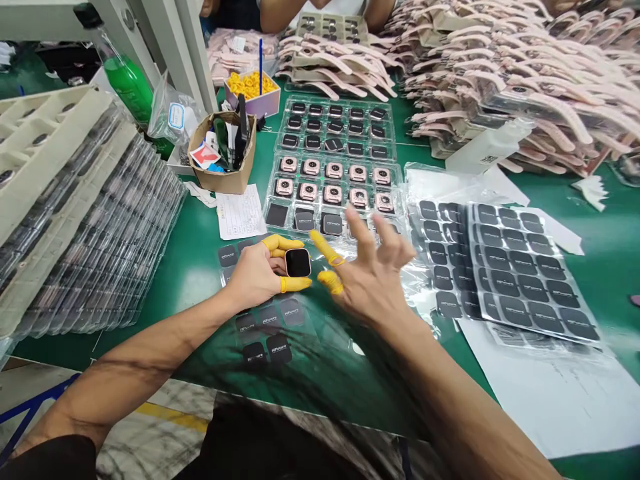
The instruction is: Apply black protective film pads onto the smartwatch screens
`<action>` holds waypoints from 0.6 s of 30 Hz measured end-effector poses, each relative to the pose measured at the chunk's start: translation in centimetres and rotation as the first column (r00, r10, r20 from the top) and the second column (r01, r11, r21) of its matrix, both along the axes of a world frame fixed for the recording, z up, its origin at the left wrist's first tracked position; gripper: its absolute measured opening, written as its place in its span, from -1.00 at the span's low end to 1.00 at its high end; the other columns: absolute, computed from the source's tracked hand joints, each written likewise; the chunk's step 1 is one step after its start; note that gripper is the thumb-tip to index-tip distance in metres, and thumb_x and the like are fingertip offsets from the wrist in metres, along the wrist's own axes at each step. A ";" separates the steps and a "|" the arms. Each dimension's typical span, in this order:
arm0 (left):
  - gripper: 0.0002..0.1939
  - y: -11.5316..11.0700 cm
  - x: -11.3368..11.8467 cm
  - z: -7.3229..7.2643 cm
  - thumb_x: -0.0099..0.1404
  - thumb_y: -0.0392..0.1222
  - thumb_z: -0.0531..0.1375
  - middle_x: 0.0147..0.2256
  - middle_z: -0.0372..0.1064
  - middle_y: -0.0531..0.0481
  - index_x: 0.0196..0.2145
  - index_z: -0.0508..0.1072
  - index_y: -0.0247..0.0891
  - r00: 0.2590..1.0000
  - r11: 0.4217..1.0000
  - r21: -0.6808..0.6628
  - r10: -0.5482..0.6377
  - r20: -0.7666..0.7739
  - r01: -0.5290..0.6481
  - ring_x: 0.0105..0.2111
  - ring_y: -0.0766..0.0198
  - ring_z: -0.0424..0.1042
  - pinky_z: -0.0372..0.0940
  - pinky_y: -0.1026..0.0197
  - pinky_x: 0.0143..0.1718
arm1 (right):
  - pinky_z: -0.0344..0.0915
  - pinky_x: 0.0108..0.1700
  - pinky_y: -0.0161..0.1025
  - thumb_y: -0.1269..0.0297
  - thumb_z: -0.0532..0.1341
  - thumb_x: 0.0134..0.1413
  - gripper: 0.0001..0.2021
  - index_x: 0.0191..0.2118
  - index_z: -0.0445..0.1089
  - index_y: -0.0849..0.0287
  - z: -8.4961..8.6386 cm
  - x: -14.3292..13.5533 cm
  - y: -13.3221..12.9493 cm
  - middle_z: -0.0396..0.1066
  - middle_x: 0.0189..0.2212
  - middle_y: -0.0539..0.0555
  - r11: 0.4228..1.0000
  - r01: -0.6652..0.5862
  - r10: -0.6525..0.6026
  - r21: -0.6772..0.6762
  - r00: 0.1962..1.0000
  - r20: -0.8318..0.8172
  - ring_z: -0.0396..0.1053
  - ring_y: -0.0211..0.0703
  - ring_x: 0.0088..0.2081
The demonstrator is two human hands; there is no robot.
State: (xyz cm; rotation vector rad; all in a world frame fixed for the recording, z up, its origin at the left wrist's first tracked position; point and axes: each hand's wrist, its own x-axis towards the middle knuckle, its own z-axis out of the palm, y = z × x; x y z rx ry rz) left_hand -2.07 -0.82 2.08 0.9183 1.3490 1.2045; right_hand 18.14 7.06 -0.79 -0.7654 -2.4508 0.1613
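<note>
Crowding the left hand (255,273): sticker sheet (265,333); tray (333,193); cardboard box (223,157).

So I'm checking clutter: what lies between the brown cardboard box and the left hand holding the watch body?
In the head view, a printed white paper slip lies on the green mat between cardboard box and left hand.

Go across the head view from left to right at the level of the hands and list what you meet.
Stack of clear trays → left hand → watch case pinched in its fingers → right hand, fingers spread → sheets of black stickers.
</note>
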 end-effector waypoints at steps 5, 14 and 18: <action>-0.40 -0.1 -0.1 0.2 -0.08 -0.31 0.55 -0.20 0.63 -0.09 -0.04 0.57 -0.30 0.995 0.999 0.018 -0.028 -0.093 0.030 -0.36 0.26 0.55 0.47 0.18 -0.25 | 0.03 0.31 0.59 -0.24 0.33 0.15 -0.65 0.01 0.57 -0.37 0.4 -0.4 0.3 0.17 0.47 -0.03 0.989 -0.112 0.108 -0.100 0.993 -0.043 -0.01 0.55 0.48; -0.47 1.2 -1.6 -0.8 -0.07 -0.42 0.51 -0.28 0.59 0.03 -0.11 0.52 -0.31 0.992 0.996 -0.093 -0.007 -0.129 -0.005 -0.44 0.36 0.46 0.35 0.26 -0.38 | 0.53 0.06 0.36 0.23 0.33 0.27 -0.24 0.46 0.09 -0.44 1.1 1.5 -4.1 0.61 0.09 0.05 0.804 -0.461 0.455 -0.375 0.884 -0.111 0.49 0.29 0.20; -0.47 1.1 -1.7 -0.5 -0.07 -0.48 0.49 -0.38 0.55 0.08 -0.11 0.51 -0.34 0.997 0.993 -0.114 -0.033 -0.072 0.025 -0.43 0.36 0.45 0.35 0.28 -0.40 | 0.51 -0.01 0.50 0.17 0.34 0.27 -0.10 0.52 -0.17 -0.51 -0.6 1.0 -6.5 0.67 -0.01 0.00 0.836 -0.400 0.440 -0.375 0.898 0.023 0.47 0.41 0.23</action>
